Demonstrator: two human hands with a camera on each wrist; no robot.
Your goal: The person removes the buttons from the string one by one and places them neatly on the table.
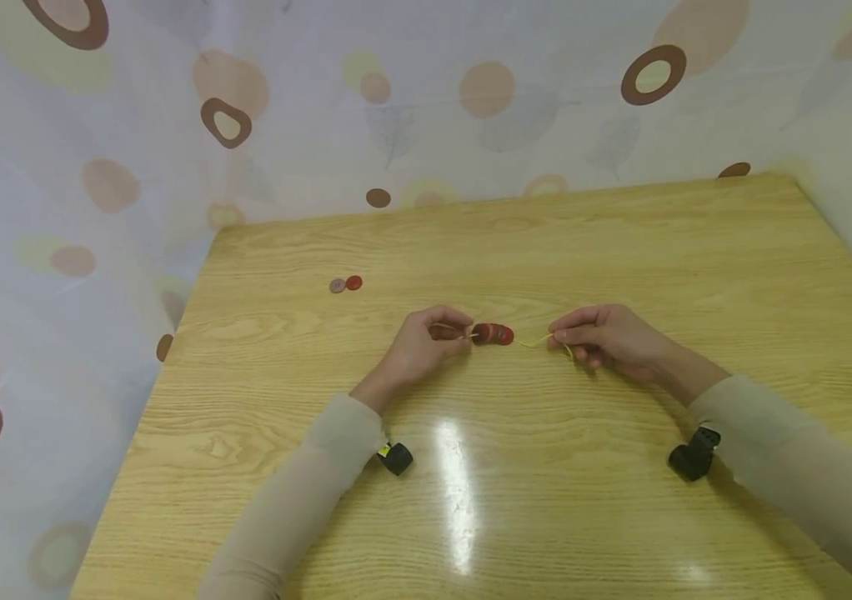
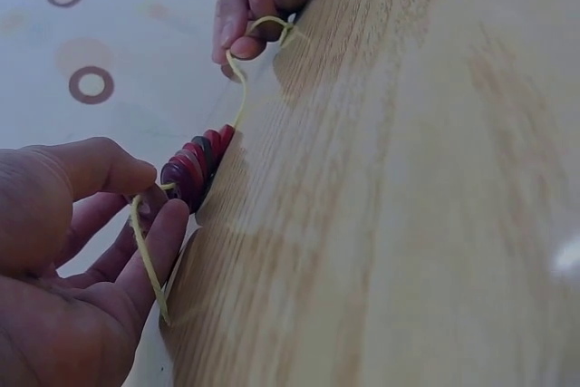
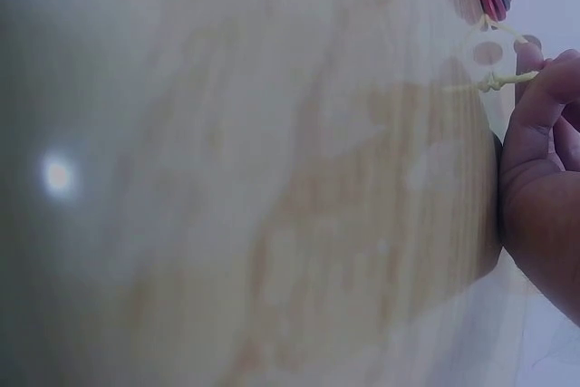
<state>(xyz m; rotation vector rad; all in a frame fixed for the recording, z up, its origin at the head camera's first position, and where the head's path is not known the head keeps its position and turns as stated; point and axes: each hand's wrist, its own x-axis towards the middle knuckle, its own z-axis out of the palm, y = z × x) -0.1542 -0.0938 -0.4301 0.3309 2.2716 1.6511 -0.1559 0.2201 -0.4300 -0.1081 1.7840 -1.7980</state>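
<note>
A row of red and dark buttons [image 1: 494, 334] is threaded on a thin yellow string [image 1: 534, 343] between the two hands, low over the table. My left hand [image 1: 426, 343] is at the row's left end, where thumb and fingertips pinch a brownish button [image 2: 152, 202]. The string passes at this button, and its loose end hangs below the fingers in the left wrist view. On the other side, my right hand [image 1: 609, 337] pinches the string between thumb and forefinger. A small knot [image 3: 490, 84] shows in the string near those fingertips in the right wrist view.
Two loose buttons, one greyish pink [image 1: 337, 286] and one red [image 1: 354, 282], lie side by side toward the back left of the wooden table [image 1: 583, 500]. A patterned curtain [image 1: 426, 92] hangs behind the table's back edge and along its left side.
</note>
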